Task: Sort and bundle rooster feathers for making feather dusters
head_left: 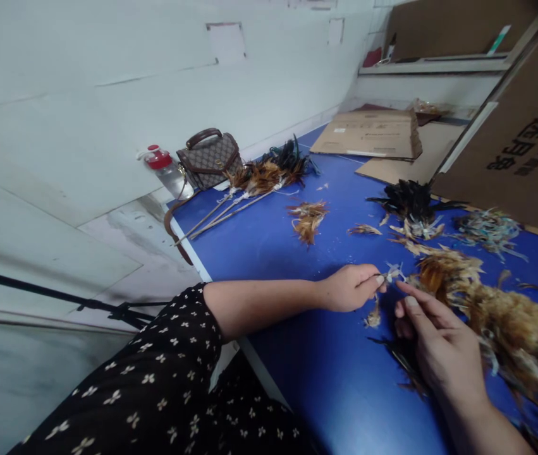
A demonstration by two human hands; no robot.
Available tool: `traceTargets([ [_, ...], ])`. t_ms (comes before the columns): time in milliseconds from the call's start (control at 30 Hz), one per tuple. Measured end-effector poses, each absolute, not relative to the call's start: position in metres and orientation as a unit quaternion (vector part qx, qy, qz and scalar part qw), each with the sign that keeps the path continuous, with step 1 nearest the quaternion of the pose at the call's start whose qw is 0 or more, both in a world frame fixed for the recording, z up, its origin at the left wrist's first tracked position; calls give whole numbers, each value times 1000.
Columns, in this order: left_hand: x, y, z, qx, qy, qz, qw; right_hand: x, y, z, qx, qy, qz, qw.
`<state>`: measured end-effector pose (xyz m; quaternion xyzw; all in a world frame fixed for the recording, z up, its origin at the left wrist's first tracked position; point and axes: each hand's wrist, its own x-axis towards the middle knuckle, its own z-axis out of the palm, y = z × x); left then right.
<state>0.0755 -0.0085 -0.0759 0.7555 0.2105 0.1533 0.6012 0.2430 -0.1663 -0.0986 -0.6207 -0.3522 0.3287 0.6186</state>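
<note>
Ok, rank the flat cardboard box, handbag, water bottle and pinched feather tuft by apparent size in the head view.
1. flat cardboard box, largest
2. handbag
3. water bottle, a little smaller
4. feather tuft pinched by the left hand, smallest though nearest the camera

Light is soft, even and rather dim, with no hard glare. The left hand (349,287) and right hand (439,344) cast only faint, smudged shadows on the table (316,385) beneath them. The tuft (393,273) pinched in the left hand looks soft-edged. Feathers (515,328) right of the right hand smear into blur. Far left of the hands, wall (83,126) lines bow and tilt.
</note>
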Motion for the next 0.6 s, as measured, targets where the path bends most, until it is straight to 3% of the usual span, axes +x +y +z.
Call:
traceTargets([
  [300,76,-5,-79,862,126,141,471,243,-166,-102,-672,-343,280,594],
  [600,74,0,-86,848,78,159,500,247,-167,-112,-689,-335,273,582],
])
